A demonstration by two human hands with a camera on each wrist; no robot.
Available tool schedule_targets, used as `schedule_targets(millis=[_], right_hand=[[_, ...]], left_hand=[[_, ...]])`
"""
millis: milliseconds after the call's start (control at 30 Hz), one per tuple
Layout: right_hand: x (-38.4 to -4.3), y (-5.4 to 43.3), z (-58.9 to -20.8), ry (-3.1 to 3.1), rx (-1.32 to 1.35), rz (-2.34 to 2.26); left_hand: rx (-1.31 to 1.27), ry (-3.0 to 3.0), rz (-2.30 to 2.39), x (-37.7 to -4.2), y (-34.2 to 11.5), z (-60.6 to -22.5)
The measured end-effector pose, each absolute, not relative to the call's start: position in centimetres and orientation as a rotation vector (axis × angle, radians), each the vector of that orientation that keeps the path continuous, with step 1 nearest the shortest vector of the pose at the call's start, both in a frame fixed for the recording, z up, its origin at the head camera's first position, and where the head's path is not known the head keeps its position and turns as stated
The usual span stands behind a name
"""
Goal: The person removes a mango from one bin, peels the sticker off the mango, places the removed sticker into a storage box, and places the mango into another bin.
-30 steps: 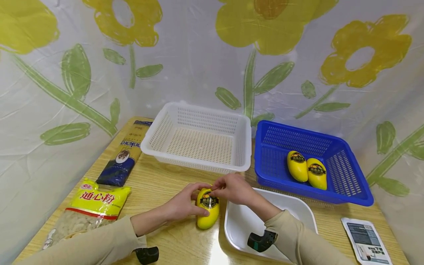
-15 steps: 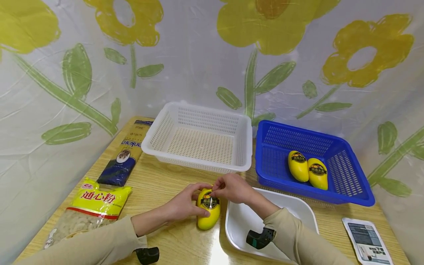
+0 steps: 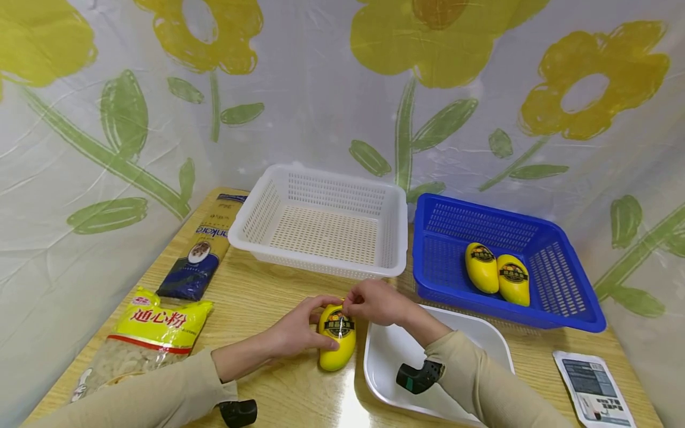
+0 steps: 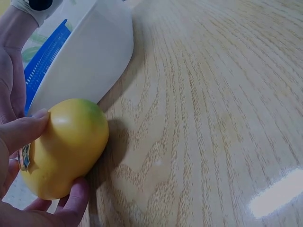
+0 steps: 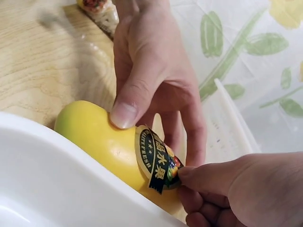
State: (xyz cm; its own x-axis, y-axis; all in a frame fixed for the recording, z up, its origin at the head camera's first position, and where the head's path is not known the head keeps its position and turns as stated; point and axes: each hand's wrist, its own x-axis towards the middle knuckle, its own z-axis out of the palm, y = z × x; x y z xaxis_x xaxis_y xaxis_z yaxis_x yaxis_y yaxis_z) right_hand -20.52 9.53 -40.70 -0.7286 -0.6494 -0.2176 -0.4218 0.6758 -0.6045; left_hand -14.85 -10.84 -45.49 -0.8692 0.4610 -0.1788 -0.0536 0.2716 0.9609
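The yellow mango [image 3: 342, 340], probably firm, moderately light and slippery-skinned, sits gripped between thumb and fingers of the left hand [image 3: 297, 327], beside the right hand [image 3: 377, 304] pinching the edge of its label [image 5: 158, 163]; hold its bare flanks.

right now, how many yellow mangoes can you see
3: one mango gripped by the left hand, and two more mangoes side by side in the blue basket.

Even light, glare on tabletop [image 4: 199, 118], soft shadow beside mango [image 4: 71, 144]
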Motion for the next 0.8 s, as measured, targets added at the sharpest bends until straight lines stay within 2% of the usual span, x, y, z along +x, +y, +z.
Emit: schedule_targets(millis=[467,800], right_hand=[[-20.07,9.78,-40.60,2.458,-1.052,-0.663],[-20.41,10.03,-40.61,2.386,-0.895,-0.829]], left_hand=[[0.371,2.140,1.614,-14.65,-10.69,-44.97],[0.299,2.138,1.628,-14.38,-10.48,-44.77]])
